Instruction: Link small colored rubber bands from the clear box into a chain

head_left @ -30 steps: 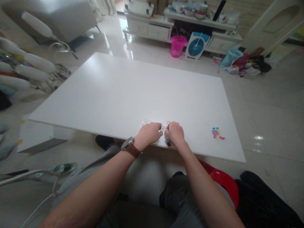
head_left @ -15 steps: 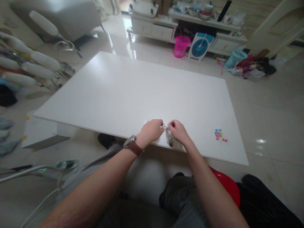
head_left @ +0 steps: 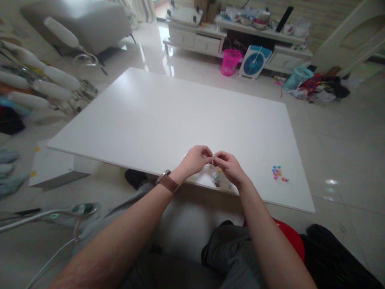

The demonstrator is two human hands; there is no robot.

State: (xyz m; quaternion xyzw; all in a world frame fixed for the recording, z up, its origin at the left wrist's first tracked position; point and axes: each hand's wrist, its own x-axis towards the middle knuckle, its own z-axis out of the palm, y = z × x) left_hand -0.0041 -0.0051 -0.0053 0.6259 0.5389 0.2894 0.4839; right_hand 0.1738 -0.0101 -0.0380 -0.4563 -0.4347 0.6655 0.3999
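Observation:
Near the front edge of the white table [head_left: 168,116], my left hand [head_left: 197,158] and my right hand [head_left: 230,165] meet, fingertips almost touching. Both are closed in a pinch on small silvery metal rings [head_left: 209,165], partly hidden by the fingers; their exact kind is too small to make out. Below the right hand lies a cluster of small trinkets [head_left: 217,177], yellowish, greenish and dark. Farther right on the tabletop is a little group of multicoloured pieces [head_left: 277,171]. My left wrist wears a watch with a brown strap [head_left: 168,182].
Beyond the table stand a pink basket [head_left: 231,62], a blue and white box fan [head_left: 255,62] and a low cabinet [head_left: 195,40]. A teal basket [head_left: 297,78] sits at the right. A lamp-like fixture [head_left: 51,84] occupies the left; a red stool [head_left: 290,237] is beside my leg.
My hands have come closer together, the right fingertips now meeting the left at the silvery rings. More of the trinket cluster below them shows. The camera view has shifted slightly.

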